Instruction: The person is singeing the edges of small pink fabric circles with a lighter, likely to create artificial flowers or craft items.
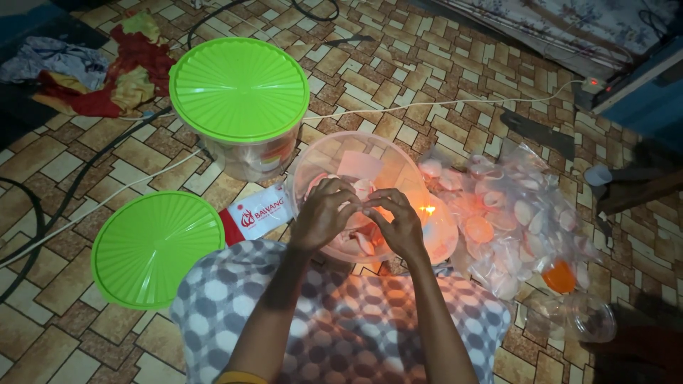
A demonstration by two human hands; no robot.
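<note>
My left hand point(326, 212) and my right hand point(395, 219) meet over a clear plastic tub point(313, 165) that holds pale pink crackers. Both pinch the top of a small clear plastic bag point(361, 213) of crackers between their fingers. A small flame point(428, 209) burns just to the right of my right hand. A heap of filled clear bags point(514, 213) lies on the floor further to the right. My lap is covered by checked grey and white cloth point(341, 313).
A closed clear bucket with a green lid point(239, 89) stands at upper left. A loose green lid point(158, 247) lies at left, beside a red and white packet point(257, 213). Cables point(107, 192), a power strip point(593, 84) and crumpled cloth point(107, 78) lie on the patterned floor.
</note>
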